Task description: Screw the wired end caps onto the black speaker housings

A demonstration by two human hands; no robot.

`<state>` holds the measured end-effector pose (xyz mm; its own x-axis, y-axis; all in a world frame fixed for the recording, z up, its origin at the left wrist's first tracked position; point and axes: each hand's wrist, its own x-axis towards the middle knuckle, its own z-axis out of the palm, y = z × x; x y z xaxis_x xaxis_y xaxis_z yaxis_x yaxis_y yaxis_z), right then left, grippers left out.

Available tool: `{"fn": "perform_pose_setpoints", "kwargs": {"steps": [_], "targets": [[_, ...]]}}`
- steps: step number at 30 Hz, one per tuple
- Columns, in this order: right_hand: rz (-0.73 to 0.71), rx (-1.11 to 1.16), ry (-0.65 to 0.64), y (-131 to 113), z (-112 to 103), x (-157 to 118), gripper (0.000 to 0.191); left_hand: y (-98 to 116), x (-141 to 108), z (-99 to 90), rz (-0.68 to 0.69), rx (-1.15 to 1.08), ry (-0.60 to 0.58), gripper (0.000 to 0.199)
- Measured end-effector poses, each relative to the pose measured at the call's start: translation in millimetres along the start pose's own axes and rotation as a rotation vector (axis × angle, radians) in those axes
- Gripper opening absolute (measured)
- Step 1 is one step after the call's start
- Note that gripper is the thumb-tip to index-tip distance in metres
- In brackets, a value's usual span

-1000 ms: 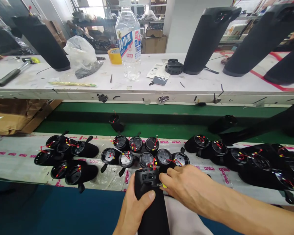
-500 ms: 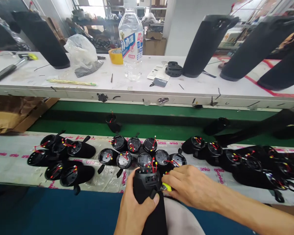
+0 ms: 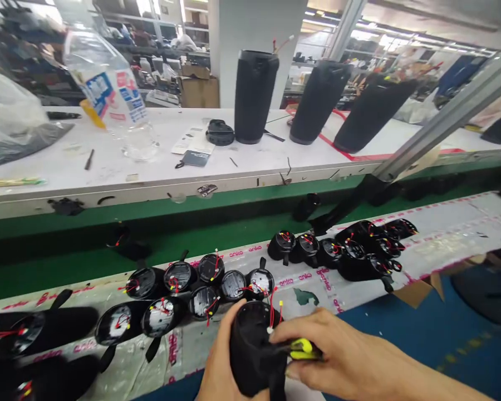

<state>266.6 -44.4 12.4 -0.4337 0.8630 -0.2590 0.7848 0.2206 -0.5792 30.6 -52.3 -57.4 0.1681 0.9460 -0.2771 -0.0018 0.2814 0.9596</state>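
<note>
At far left, a clear plastic bag with dark contents (image 3: 14,125) sits on the white-topped bench (image 3: 259,159). Next comes a clear plastic bottle with a blue, white and pink label (image 3: 114,94), partly covering a yellow roll of tape (image 3: 92,114). Below, black open-ended cylinders with red wires (image 3: 162,314) lie grouped on white plastic sheeting printed in pink (image 3: 150,381).

At lower centre, the left hand (image 3: 221,362) wraps around a black cylinder with an open top (image 3: 250,351), held tilted in front of the sheeting, red wires rising from its rim. Just right of it, the right hand (image 3: 338,351) grips a yellow-and-black tool (image 3: 303,348) against the cylinder's side; whether its tip touches is too blurred to tell.

Above, a black ring-shaped part (image 3: 220,132) stands beside three tall black tapered cylinders (image 3: 256,97). Further right, a grey metal post (image 3: 446,114) slants across the view.
</note>
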Motion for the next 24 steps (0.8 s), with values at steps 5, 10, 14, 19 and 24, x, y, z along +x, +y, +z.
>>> {"fn": "perform_pose_setpoints", "kwargs": {"steps": [5,10,14,19,24], "targets": [[0.088,-0.102,0.115,29.4,10.7,-43.6,0.038,-5.5,21.0,39.4,0.018,0.088,-0.228,0.098],[0.042,-0.235,0.338,72.7,51.2,-64.6,0.031,-1.1,36.7,3.2,-0.082,0.128,-0.220,0.080],[0.006,-0.389,0.509,120.3,102.7,-51.0,0.038,16.3,86.1,-75.9,-0.034,0.262,0.268,0.062],[-0.020,-0.394,0.582,149.6,149.7,-17.5,0.034,30.2,165.6,-171.3,0.064,0.495,0.832,0.047],[-0.026,-0.318,0.619,154.5,176.5,-2.3,0.027,21.2,203.3,-236.2,-0.015,0.759,1.054,0.061]]}}
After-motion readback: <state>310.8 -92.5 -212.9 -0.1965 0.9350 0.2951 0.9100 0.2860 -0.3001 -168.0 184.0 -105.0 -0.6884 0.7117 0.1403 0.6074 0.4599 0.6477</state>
